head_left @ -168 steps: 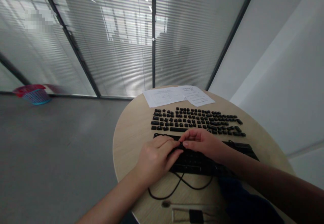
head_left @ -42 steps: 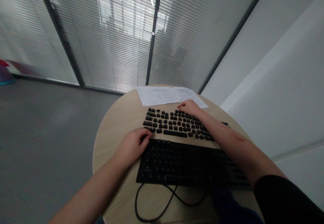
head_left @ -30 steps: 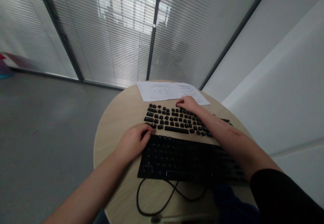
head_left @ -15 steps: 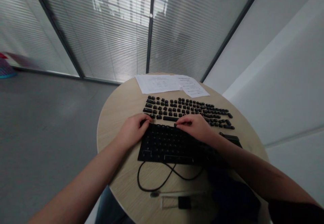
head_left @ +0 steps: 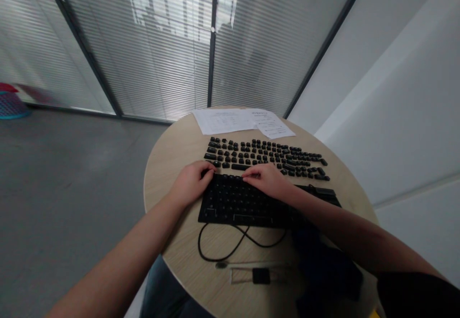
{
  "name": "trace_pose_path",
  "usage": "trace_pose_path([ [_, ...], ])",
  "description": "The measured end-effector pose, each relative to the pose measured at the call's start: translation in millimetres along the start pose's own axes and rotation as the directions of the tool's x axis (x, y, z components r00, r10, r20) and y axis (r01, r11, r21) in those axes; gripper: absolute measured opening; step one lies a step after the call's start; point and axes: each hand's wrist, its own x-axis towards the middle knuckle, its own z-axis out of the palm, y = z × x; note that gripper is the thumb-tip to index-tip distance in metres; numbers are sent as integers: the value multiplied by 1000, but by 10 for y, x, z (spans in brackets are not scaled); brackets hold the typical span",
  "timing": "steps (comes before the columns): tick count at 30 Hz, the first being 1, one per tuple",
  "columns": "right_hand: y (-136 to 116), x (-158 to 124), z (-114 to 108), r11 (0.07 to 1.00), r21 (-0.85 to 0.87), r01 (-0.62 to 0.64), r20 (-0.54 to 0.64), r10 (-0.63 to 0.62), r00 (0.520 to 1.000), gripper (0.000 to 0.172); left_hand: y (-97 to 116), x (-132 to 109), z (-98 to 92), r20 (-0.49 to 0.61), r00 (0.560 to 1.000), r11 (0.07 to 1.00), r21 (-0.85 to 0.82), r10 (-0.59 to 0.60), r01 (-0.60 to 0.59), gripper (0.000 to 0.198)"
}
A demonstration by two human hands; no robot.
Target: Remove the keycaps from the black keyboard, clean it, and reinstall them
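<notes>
Hands are meeting over a flat black keyboard base (head_left: 237,205) that is lying on a round pale wooden desk (head_left: 168,164). The left hand (head_left: 192,183) is curling around the base's far left corner, with bent fingers closing on its edge. The right hand (head_left: 266,180) is resting at the far edge near the middle, its fingertips (head_left: 247,176) pinching together. Whether a cap is sitting between them is too small to tell. Just beyond the base, loose black keycaps (head_left: 266,157) are lying in neat rows, close to the fingers. White printed paper sheets (head_left: 240,120) are resting at the desk's far rim. A thin black cable (head_left: 233,241) is looping from the base's near edge toward the person. Near the front rim a small wire-handled tool (head_left: 260,276) is lying beside a dark blue cloth (head_left: 323,265). A red and blue basket (head_left: 10,107) is sitting on the grey floor at far left.
</notes>
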Motion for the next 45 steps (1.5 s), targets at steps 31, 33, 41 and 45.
trace_pose_path([
  [31,56,-8,5,998,-47,36,-2,-36,999,18,-1,11,19,30,999,999,33,-11,10,24],
  [33,49,-13,1,997,-56,44,-5,-44,999,19,-2,12,22,32,999,999,32,-12,11,24],
  [41,23,-4,-8,974,-94,205,87,-197,977,18,-11,12,39,43,999,999,35,-3,2,23],
  [45,85,4,-60,998,61,20,30,-22,999,16,3,7,25,42,999,999,31,-9,8,23],
])
